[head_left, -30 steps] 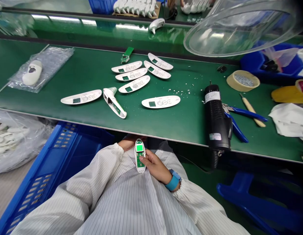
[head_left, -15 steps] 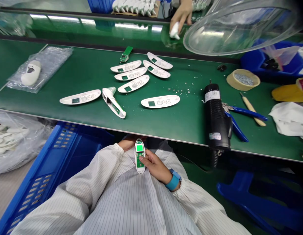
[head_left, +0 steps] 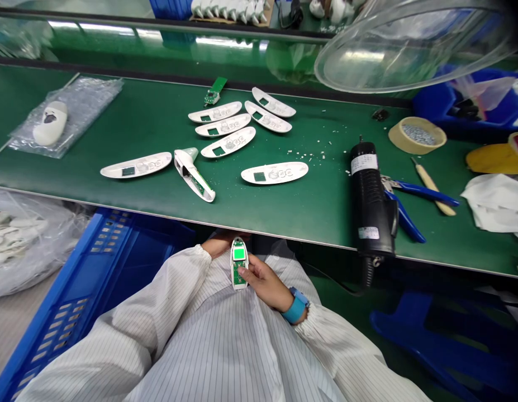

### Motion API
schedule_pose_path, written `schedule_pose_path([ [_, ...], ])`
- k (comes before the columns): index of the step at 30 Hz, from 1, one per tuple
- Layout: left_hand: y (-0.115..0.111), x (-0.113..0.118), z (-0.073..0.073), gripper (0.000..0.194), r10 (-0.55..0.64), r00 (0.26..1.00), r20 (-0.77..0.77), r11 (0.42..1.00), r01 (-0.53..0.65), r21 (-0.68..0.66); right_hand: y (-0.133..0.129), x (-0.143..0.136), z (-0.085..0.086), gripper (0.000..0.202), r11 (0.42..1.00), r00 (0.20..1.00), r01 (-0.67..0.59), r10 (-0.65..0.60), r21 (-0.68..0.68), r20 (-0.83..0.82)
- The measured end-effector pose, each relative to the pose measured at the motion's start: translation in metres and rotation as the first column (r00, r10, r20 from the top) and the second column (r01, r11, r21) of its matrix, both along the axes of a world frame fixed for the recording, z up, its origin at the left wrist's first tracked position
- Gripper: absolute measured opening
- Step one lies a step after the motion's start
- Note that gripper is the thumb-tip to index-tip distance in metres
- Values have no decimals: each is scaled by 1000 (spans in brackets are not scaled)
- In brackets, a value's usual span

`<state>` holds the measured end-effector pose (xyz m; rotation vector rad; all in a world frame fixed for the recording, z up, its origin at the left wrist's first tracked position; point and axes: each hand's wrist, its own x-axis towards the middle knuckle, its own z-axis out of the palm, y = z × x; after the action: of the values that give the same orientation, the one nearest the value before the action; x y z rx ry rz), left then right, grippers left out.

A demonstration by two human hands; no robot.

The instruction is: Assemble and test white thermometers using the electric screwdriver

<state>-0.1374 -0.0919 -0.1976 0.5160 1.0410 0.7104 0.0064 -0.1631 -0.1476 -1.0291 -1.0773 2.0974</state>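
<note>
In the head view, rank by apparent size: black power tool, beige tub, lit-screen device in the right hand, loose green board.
1. Black power tool
2. Beige tub
3. Lit-screen device, partly covered by the right hand
4. Loose green board

Head-worn view, forward-down across the workbench (head_left: 158, 128)

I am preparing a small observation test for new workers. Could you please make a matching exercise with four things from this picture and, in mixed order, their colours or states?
Things:
1. device in the right hand
2. pliers
3. power tool
4. round dish

Colours or states:
A. black, with white labels
B. holding small grey pieces
C. screen lit green
D. blue handles

Right pairs: 1-C, 2-D, 3-A, 4-B
</note>
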Motion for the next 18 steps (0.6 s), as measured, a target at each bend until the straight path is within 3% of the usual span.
schedule_pose_path([
  [10,0,2,4,26,12,1000,-2,1000,-12,3,0,-1,0,37,1000,1000,3,-3,7,-17],
  [18,-2,0,-3,30,-3,1000,-5,999,3,37,-1,1,-1,34,999,1000,-1,0,48,23],
])
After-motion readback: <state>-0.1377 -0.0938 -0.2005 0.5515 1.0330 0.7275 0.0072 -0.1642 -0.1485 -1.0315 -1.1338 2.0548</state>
